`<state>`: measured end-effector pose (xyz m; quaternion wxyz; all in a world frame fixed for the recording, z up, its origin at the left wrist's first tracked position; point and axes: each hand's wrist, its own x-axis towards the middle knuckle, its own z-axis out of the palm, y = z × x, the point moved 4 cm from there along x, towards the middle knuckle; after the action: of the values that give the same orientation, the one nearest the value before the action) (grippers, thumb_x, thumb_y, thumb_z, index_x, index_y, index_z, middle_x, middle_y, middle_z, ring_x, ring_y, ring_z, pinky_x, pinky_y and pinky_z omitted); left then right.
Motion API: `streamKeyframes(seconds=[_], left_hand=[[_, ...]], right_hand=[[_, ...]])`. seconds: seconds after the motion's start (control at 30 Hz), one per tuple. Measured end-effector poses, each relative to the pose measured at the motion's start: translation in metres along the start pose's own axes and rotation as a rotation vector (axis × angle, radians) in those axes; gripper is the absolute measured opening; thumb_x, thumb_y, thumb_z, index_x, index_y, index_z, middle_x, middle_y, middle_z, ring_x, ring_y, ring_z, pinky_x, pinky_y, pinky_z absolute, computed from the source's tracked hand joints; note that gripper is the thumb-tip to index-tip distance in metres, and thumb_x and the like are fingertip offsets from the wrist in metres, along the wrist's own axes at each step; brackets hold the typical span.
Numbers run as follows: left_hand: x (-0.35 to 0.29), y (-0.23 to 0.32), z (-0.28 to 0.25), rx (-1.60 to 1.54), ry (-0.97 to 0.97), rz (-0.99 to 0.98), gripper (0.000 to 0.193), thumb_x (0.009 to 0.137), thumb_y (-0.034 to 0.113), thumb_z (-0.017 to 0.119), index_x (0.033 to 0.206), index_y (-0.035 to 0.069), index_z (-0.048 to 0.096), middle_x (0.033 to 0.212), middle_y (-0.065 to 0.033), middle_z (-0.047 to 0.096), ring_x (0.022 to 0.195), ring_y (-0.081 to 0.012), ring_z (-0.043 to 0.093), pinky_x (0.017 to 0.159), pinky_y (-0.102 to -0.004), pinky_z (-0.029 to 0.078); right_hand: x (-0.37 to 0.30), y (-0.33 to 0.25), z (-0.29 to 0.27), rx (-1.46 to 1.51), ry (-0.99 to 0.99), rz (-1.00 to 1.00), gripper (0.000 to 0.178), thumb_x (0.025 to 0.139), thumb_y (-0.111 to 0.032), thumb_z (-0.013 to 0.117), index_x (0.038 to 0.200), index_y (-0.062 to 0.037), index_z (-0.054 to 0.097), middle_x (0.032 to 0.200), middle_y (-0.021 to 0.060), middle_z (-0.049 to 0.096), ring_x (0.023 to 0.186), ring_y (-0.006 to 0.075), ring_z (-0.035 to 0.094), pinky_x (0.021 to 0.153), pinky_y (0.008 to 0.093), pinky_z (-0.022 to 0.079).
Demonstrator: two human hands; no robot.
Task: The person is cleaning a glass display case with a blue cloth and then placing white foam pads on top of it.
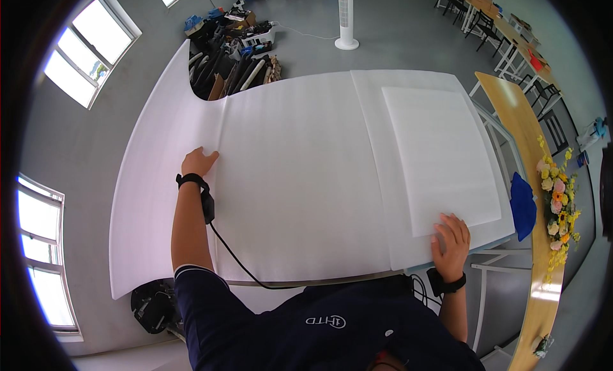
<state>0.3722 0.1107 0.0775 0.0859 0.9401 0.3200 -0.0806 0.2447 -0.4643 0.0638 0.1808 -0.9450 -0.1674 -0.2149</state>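
Note:
A broad white sheet (294,179), smooth like foam or paper, covers the table in front of me and curves up at the far left. My left hand (199,161) rests on it beside a long crease on the left side, thumb and forefinger apart; its other fingers are partly hidden. On the right part lies a smaller white rectangular sheet (444,157). Across the near edge of that smaller sheet, my right hand (453,243) lies with its fingers stretched out. Both wrists wear black bands, and a cable runs from the left one.
A wooden table (539,301) with artificial flowers (557,202) stands at the right, beside a blue cloth item (522,206). A white tower fan (345,20) stands behind. Bags and boxes (233,52) are piled at the far left; a black bag-like object (152,307) sits near left.

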Motion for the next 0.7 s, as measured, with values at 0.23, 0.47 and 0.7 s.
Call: streamKeyframes(seconds=[0.23, 0.47, 0.7], left_hand=[[0.004, -0.008, 0.007, 0.019, 0.04, -0.017, 0.07, 0.068, 0.048, 0.051, 0.12, 0.002, 0.047, 0.102, -0.0145, 0.06, 0.094, -0.0256, 0.057, 0.08, -0.0334, 0.045], [0.008, -0.015, 0.011, -0.01, 0.057, 0.016, 0.074, 0.069, 0.053, 0.05, 0.125, 0.004, 0.042, 0.119, -0.0152, 0.051, 0.109, -0.0268, 0.049, 0.089, -0.0347, 0.04], [0.013, -0.02, 0.015, -0.024, 0.063, 0.027, 0.076, 0.07, 0.056, 0.05, 0.125, 0.005, 0.042, 0.12, -0.0146, 0.05, 0.11, -0.0265, 0.048, 0.09, -0.0348, 0.04]], right_hand=[[0.001, -0.003, -0.001, 0.016, 0.007, 0.008, 0.02, 0.072, -0.012, 0.057, 0.091, -0.0075, 0.057, 0.111, 0.0069, 0.054, 0.108, 0.0283, 0.046, 0.094, 0.0443, 0.031], [0.002, -0.002, -0.001, 0.009, 0.009, 0.005, 0.02, 0.072, -0.012, 0.056, 0.091, -0.0075, 0.057, 0.11, 0.0068, 0.054, 0.107, 0.0283, 0.047, 0.094, 0.0438, 0.032], [0.002, -0.001, 0.0, 0.006, 0.015, 0.009, 0.02, 0.071, -0.012, 0.056, 0.091, -0.0076, 0.057, 0.11, 0.0062, 0.055, 0.107, 0.0277, 0.047, 0.094, 0.0435, 0.032]])
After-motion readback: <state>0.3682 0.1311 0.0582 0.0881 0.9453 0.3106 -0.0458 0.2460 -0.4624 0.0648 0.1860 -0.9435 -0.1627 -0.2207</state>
